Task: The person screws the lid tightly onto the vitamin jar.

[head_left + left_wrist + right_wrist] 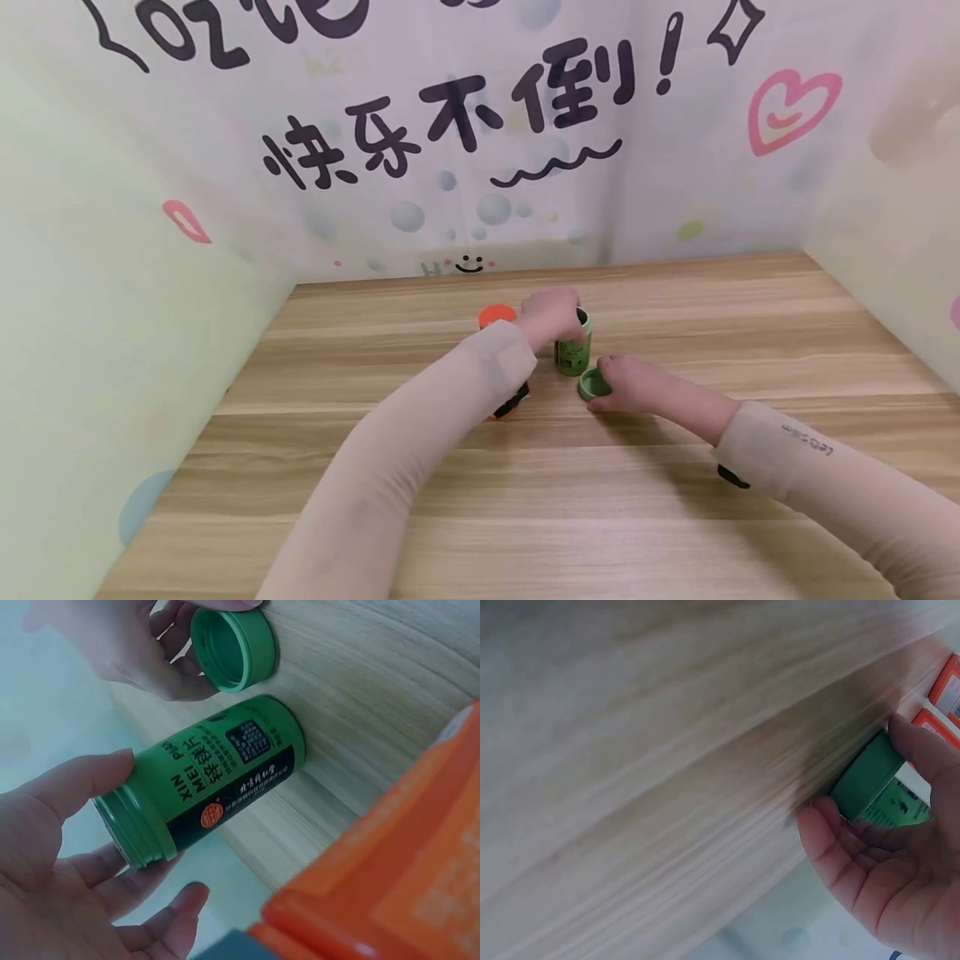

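A green bottle [573, 354] with dark label panels and a threaded neck stands uncapped on the table. My left hand [553, 315] is at its top; in the left wrist view the thumb and fingers [124, 889] grip the bottle [202, 772] round its neck. Just in front and to the right, my right hand [637, 385] pinches the green cap [592, 384] by its rim. The hollow of this cap [255, 649] faces up in the head view, and it is at the table surface. In the right wrist view, thumb and fingers hold the cap [868, 776] from both sides.
An orange-topped container [497, 315] stands left of the bottle, partly hidden behind my left sleeve. A large orange object [397, 870] fills the lower right of the left wrist view. Orange-and-white boxes [946, 694] show beyond the cap. A printed cloth [450, 208] hangs behind the wooden table [540, 517].
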Demonstrator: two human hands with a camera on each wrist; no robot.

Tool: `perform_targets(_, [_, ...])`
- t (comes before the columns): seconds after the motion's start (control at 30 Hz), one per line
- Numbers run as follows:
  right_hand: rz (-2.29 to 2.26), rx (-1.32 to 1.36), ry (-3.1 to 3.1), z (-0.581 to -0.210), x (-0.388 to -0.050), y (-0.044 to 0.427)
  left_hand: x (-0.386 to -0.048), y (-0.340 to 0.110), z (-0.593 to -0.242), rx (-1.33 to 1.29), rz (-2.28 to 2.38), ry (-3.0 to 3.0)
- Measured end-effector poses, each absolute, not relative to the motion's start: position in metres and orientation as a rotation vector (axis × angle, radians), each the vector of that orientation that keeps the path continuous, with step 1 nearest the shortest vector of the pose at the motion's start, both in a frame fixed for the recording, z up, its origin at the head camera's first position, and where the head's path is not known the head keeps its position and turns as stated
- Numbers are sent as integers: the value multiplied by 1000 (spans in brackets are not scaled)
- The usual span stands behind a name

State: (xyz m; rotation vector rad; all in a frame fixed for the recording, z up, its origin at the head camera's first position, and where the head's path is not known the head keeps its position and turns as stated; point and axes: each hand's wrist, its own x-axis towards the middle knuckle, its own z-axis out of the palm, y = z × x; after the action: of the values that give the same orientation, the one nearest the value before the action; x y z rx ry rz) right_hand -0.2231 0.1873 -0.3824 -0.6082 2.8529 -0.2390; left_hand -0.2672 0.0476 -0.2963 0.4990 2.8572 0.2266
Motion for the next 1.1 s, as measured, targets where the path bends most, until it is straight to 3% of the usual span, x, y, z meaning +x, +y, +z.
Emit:
perform_targets(0.4, [-350, -639, 2835, -384, -221, 197, -255, 32, -301, 659, 315, 2748])
perform_targets(0.73, [-361, -638, 2829, -382, -219, 204, -226, 23, -303, 718, 354, 2668])
perform_targets(1.1, [-375, -669, 2848, -382, -219, 205, -213, 13, -324, 753, 606, 2715])
